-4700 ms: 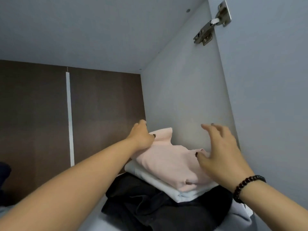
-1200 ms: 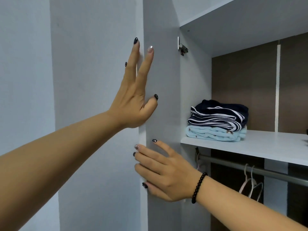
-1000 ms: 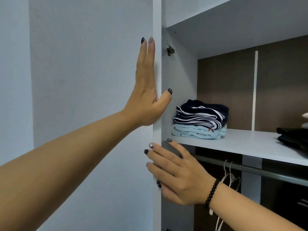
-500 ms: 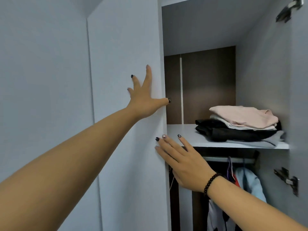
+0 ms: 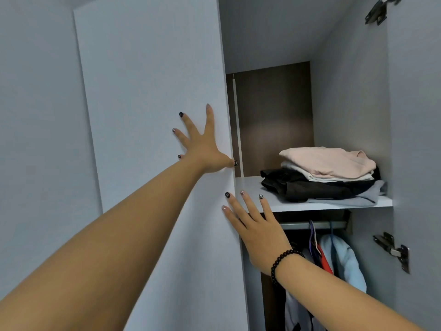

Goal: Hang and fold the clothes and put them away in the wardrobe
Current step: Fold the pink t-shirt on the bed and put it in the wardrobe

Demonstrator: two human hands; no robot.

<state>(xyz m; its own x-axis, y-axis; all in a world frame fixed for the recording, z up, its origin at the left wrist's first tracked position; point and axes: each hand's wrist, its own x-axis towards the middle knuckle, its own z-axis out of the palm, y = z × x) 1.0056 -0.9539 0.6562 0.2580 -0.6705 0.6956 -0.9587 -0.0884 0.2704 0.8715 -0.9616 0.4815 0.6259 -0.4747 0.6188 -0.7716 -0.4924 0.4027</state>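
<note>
My left hand (image 5: 202,146) lies flat with spread fingers on the grey left wardrobe door (image 5: 152,115), thumb at the door's edge. Lower down, my right hand (image 5: 255,225) touches that same edge with its fingertips, fingers apart, holding nothing. Inside the wardrobe, a folded pile (image 5: 327,173) sits on the white shelf (image 5: 253,187): a pink garment on top, white under it, then black and grey. Under the shelf, hung clothes (image 5: 338,256), light blue and red among them, hang from a rail (image 5: 310,225).
The right wardrobe door (image 5: 417,139) stands open at the right edge, with metal hinges (image 5: 391,249) on its inner side. The wardrobe's back panel (image 5: 274,115) is dark brown. A plain grey wall (image 5: 35,115) fills the left.
Earlier both hands rested on the pink garment on the pile. Since then they moved to the left door, which has swung towards shut, hiding the striped pile on the shelf's left.
</note>
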